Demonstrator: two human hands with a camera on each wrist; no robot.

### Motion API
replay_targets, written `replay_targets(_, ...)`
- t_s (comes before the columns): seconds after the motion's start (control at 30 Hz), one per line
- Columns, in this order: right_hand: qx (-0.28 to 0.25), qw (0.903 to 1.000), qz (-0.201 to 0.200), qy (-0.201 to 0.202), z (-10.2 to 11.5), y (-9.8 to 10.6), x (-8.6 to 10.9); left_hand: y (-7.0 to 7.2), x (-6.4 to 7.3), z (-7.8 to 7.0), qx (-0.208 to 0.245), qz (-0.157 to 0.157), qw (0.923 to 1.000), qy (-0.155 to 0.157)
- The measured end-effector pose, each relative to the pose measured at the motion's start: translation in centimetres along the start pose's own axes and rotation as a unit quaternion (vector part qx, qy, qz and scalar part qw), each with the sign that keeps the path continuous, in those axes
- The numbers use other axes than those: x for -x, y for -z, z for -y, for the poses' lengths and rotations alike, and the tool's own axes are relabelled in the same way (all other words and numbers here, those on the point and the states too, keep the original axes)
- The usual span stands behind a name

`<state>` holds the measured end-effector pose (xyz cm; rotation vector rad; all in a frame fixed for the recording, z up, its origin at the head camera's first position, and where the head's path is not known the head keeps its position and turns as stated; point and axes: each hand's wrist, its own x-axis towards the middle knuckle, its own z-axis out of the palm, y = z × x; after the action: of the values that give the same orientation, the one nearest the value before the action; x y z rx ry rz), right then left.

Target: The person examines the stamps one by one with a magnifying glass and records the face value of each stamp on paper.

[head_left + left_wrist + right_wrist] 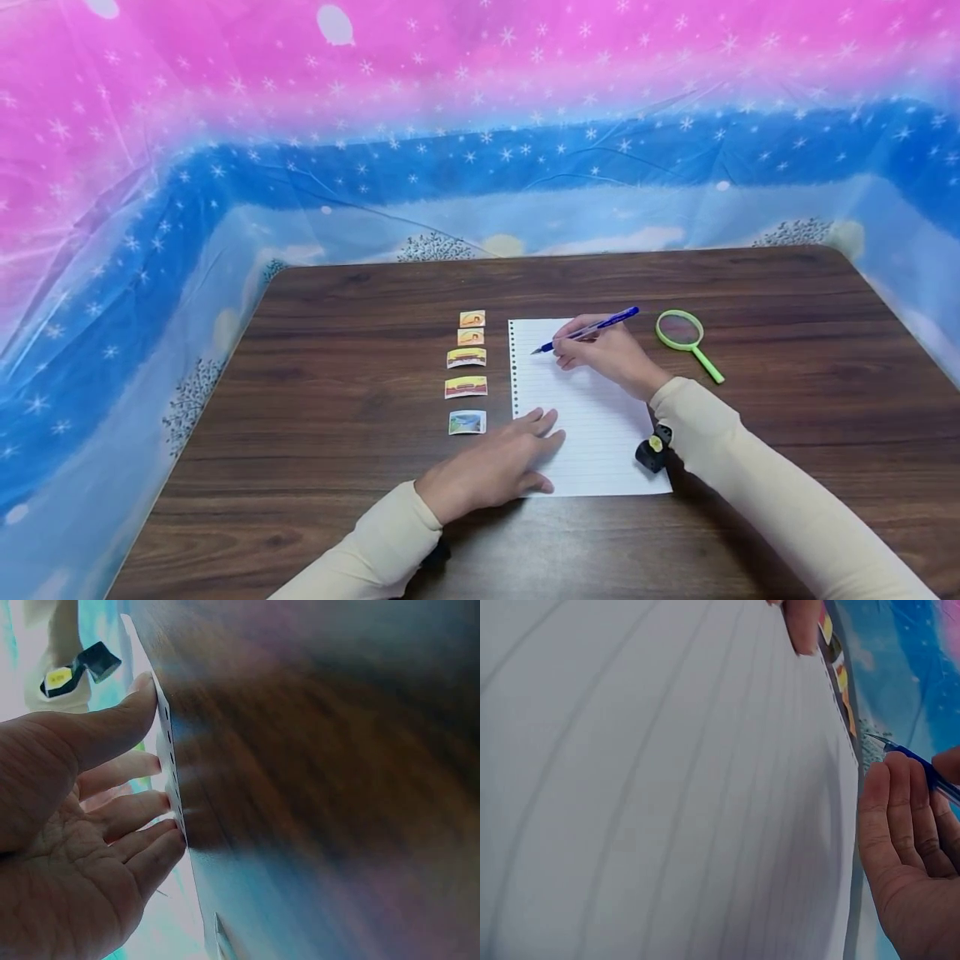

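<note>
My right hand [606, 350] pinches a blue pen [592, 328] over the upper part of a lined sheet of paper [600, 442]. The pen's tip points left, near the sheet's punched edge. In the right wrist view the pen [934, 774] sits between thumb and fingers, its tip off the paper. My left hand [495, 467] rests on the lower left of the sheet with its fingers spread. Seen from the left wrist, its fingertips [171, 832] touch the paper along the row of holes.
Left of the sheet, several small picture stamps stand in a column, among them a yellow-and-red stamp [466, 387] and a blue-green stamp [467, 422]. A green magnifying glass [697, 346] lies on the right. The brown wooden table [337, 467] has a patterned cloth [420, 167] behind it.
</note>
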<state>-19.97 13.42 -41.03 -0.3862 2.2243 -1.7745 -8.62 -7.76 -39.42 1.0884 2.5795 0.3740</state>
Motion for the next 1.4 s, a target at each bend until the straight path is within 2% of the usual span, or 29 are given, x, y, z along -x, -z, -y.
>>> replay_targets(0.3,0.022,0.9997,0.009,-0.011,-0.7,-0.7,0.0,-0.2,-0.1,0.1,-0.006,-0.004,1.0,-0.001)
replay_targets(0.53,0.01,0.9998,0.014,-0.011,-0.8,-0.9,0.2,-0.1,0.1,-0.1,-0.004,0.002,1.0,0.006)
replay_targets(0.8,0.059,0.9982,0.003,-0.011,-0.8,-1.2,0.3,0.1,0.1,-0.2,0.0,0.008,0.9999,0.007)
replay_targets(1.4,0.065,0.9979,0.007,-0.005,-1.1,-1.2,0.2,0.0,0.0,-0.1,-0.001,0.009,0.9999,0.007)
